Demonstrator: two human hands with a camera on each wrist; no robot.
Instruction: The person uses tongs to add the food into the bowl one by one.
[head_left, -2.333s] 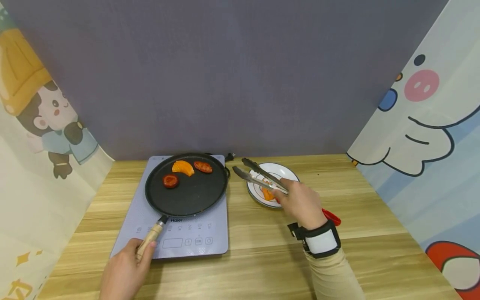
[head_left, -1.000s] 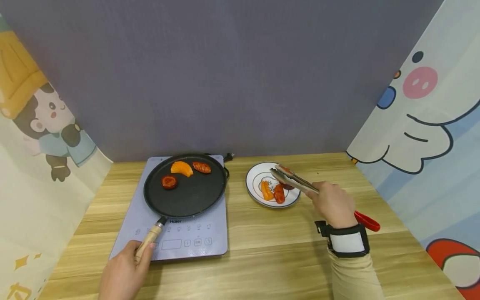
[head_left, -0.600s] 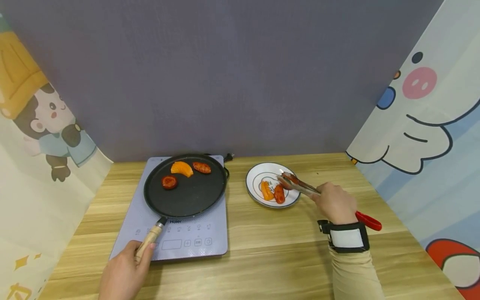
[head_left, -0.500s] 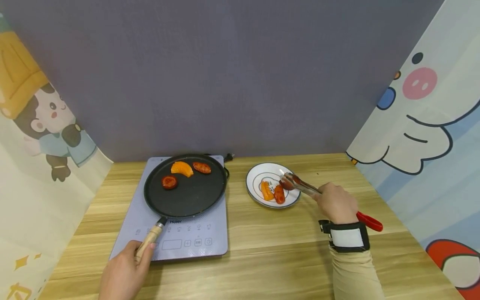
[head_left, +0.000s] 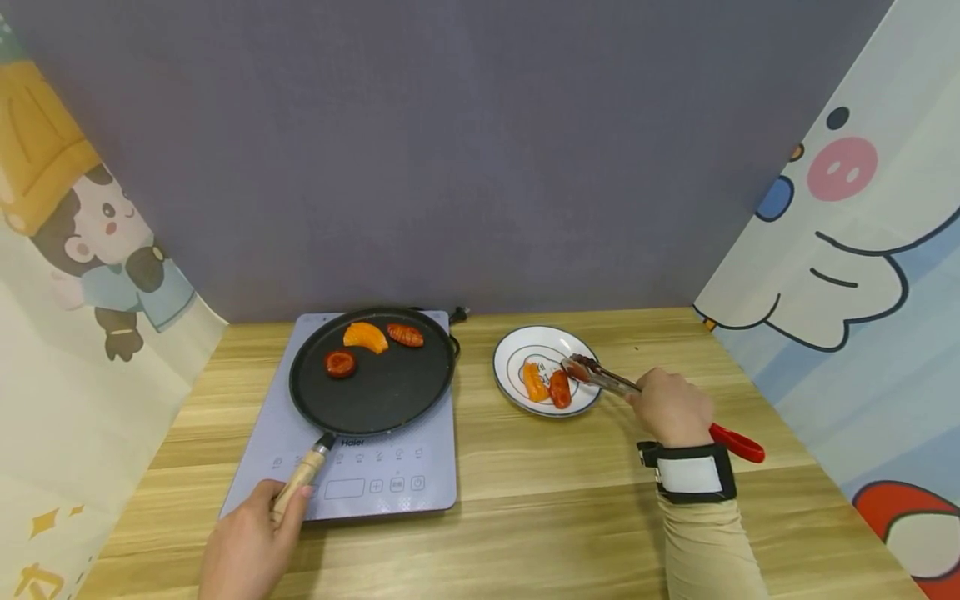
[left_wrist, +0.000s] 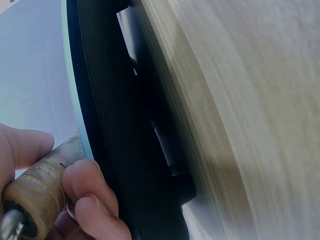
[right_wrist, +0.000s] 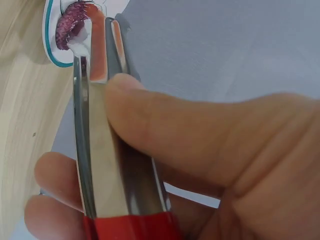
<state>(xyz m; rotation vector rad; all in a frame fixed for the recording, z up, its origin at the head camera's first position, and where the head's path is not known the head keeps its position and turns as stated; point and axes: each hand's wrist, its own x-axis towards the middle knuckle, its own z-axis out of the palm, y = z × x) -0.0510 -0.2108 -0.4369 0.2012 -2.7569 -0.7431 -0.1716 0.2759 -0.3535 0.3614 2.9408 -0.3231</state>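
Note:
My left hand (head_left: 251, 542) grips the wooden handle (head_left: 296, 487) of a round black frying pan (head_left: 382, 400). In the left wrist view, fingers and thumb wrap that handle (left_wrist: 42, 187). My right hand (head_left: 673, 406) holds metal tongs (head_left: 618, 382) with red handle ends, thumb along one arm in the right wrist view. The arms are squeezed nearly together. Their tips meet a dark red sausage piece (right_wrist: 71, 25) at the right side of a white plate (head_left: 517, 343); whether they clamp it firmly I cannot tell. An orange piece (head_left: 535, 382) and a red sausage (head_left: 559, 389) lie beside it.
The pan stands on a grey induction cooker (head_left: 442, 467) at the left of the wooden table (head_left: 540, 517). In it lie an orange wedge (head_left: 366, 337), a scored sausage (head_left: 406, 335) and a round red piece (head_left: 341, 363). A black plug (head_left: 459, 314) lies behind, near the grey back panel (head_left: 480, 167).
My right hand has moved rightward, bringing the tongs from across the plate's left to its right side. The spread tongs have been squeezed together at the dark red sausage piece. My left hand stays put.

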